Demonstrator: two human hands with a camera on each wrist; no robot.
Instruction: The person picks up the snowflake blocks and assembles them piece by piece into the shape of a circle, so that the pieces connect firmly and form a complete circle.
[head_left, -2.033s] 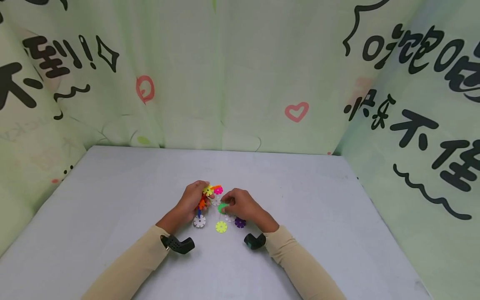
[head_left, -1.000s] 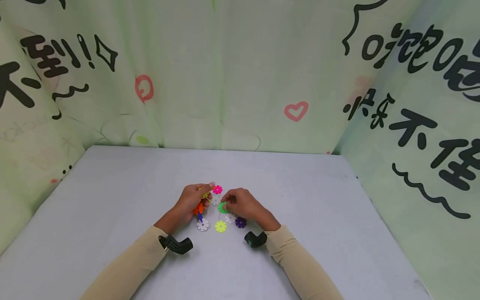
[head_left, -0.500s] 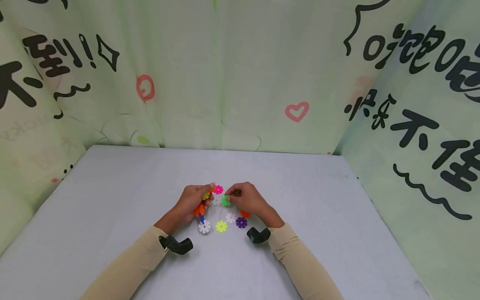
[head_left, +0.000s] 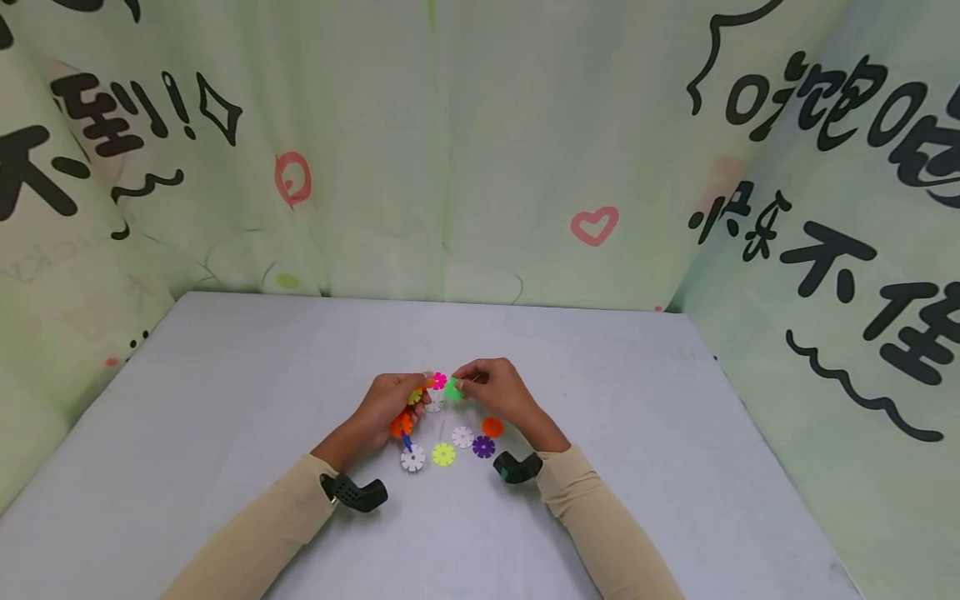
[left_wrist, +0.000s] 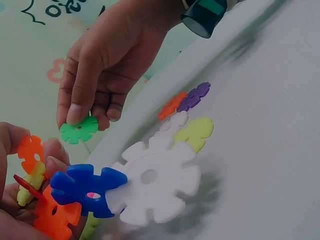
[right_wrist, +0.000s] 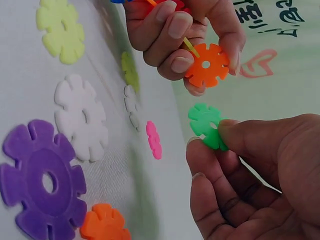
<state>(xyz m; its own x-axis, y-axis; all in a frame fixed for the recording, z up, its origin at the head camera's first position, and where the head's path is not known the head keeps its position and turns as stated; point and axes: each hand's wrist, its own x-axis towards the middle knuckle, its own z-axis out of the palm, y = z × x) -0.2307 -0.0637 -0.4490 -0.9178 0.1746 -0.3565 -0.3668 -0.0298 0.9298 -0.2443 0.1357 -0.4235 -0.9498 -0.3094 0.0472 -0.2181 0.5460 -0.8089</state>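
Note:
My left hand (head_left: 390, 400) holds a chain of interlocking notched flower discs. In the left wrist view the chain has a white disc (left_wrist: 175, 170), a blue disc (left_wrist: 75, 187), an orange disc (left_wrist: 60, 222), a red piece seen edge-on and a yellow disc (left_wrist: 31, 186). At its far end another orange disc (right_wrist: 216, 70) sticks out by my left fingertips. My right hand (head_left: 498, 390) pinches a green notched disc (right_wrist: 202, 120) between thumb and fingers. The green disc is just apart from that end orange disc. My left palm hides part of the chain.
Loose discs lie on the white table (head_left: 637, 467): purple (right_wrist: 30, 172), white (right_wrist: 70, 112), yellow (right_wrist: 52, 32), orange (right_wrist: 102, 225) and pink (right_wrist: 154, 141), with another white and a yellow-green one behind. A patterned curtain (head_left: 450, 167) stands at the back and sides.
My right hand has moved up and away from the body with the green disc, uncovering the loose orange disc. My left hand has turned slightly, and the chain's white end has shifted right.

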